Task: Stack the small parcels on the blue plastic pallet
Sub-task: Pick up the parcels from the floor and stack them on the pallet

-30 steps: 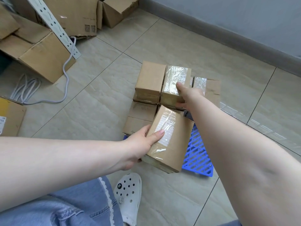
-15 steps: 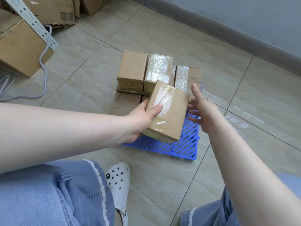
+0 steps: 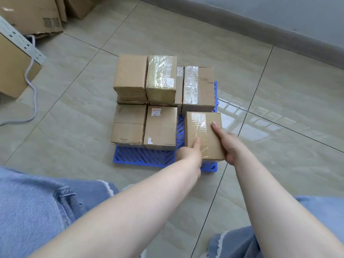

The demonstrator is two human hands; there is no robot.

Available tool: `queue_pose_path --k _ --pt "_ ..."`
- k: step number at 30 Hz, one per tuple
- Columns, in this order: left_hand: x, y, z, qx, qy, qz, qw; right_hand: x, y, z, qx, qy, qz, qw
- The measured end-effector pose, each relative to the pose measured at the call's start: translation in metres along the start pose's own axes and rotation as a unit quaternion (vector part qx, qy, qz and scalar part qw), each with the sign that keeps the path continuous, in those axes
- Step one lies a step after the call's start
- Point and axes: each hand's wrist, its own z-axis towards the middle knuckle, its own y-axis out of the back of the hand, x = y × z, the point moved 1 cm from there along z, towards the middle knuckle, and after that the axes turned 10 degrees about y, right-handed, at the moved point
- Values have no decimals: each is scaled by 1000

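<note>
Parcels already fill most of the blue pallet [image 3: 147, 158], and both hands, left [image 3: 190, 154] and right [image 3: 229, 144], grip a taped parcel [image 3: 203, 135] at its 4 o'clock corner, probably needing only lowering and release.

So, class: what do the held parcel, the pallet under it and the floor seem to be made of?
Held parcel: brown cardboard, matte, with a glossy clear tape strip that wrinkles and glints.
Pallet: looks like moulded plastic, uniform bright blue with a slotted grid.
Floor: probably glazed ceramic tile; grout lines, and it mirrors a window.
</note>
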Motion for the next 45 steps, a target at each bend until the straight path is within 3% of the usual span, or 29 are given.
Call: queue_pose_path --k 3,8,21,30,37,42,45 --pt "2 2 10 18 30 -98 995 -15 -7 10 -13 1 12 1000" --pt "0 3 28 42 49 -172 983 -27 -21 25 -36 22 20 999" --pt "-9 2 44 22 46 -184 982 -28 -43 45 -31 65 -96 993" --pt "-7 -3 51 -8 44 -167 985 -32 -42 52 -44 52 -101 993" --pt "-5 -7 32 25 73 -83 994 -31 -28 47 -64 21 -103 992" --pt "-2 -5 -14 53 124 17 991 -14 -10 -3 -119 -7 -92 989" --pt "-12 5 -61 62 72 45 994 1 0 -57 -138 -33 -32 989"
